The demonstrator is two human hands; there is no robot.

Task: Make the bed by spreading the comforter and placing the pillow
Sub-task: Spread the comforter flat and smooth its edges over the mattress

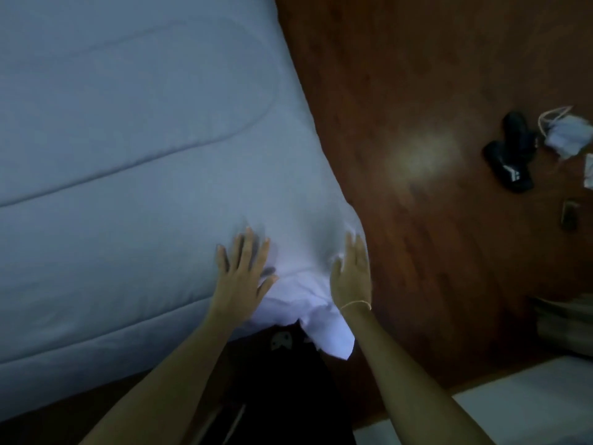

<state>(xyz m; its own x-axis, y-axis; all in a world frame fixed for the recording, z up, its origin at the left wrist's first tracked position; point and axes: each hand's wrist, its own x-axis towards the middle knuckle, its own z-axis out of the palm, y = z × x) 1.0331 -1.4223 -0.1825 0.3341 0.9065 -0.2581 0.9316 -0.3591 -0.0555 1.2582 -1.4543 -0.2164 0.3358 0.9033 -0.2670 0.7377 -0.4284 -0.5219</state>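
A pale blue-white quilted comforter (134,162) covers the bed and fills the left and centre of the view. Its near right corner is rumpled and hangs over the bed's edge. My left hand (244,277) lies flat on the comforter by that corner, fingers spread. My right hand (353,277) rests against the corner's right side, fingers straight, with a thin band on the wrist. Neither hand grips the cloth. No pillow is in view.
Dark wooden floor (433,91) runs along the bed's right side. A pair of black shoes (510,152), a crumpled light bag (568,133) and a small dark object (569,215) lie at the far right. A white surface (513,409) is at the lower right.
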